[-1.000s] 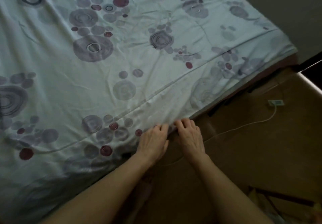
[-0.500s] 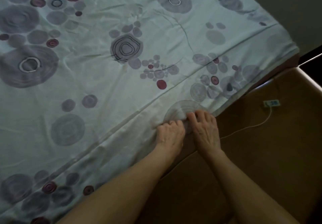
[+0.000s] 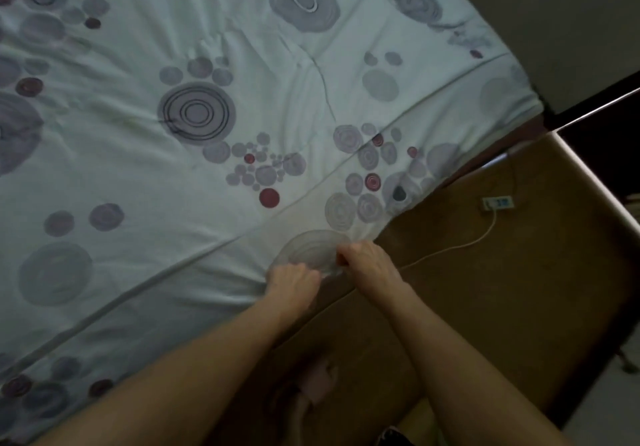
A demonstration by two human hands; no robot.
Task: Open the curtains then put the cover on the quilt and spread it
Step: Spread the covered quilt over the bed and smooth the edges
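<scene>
Quilt cover [image 3: 242,106], pale w/ grey & maroon circles, spread flat over bed, edge hanging by brown floor [image 3: 502,307]. Left hand [image 3: 293,281] & right hand [image 3: 363,260] side by side, fingers curled, both gripping cover's near edge. White cable [image 3: 460,246] & small device [image 3: 498,203] on floor nearby

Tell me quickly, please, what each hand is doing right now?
Left hand: fingers curled, gripping the quilt cover at its edge.
Right hand: fingers curled, pinching the same edge.
</scene>
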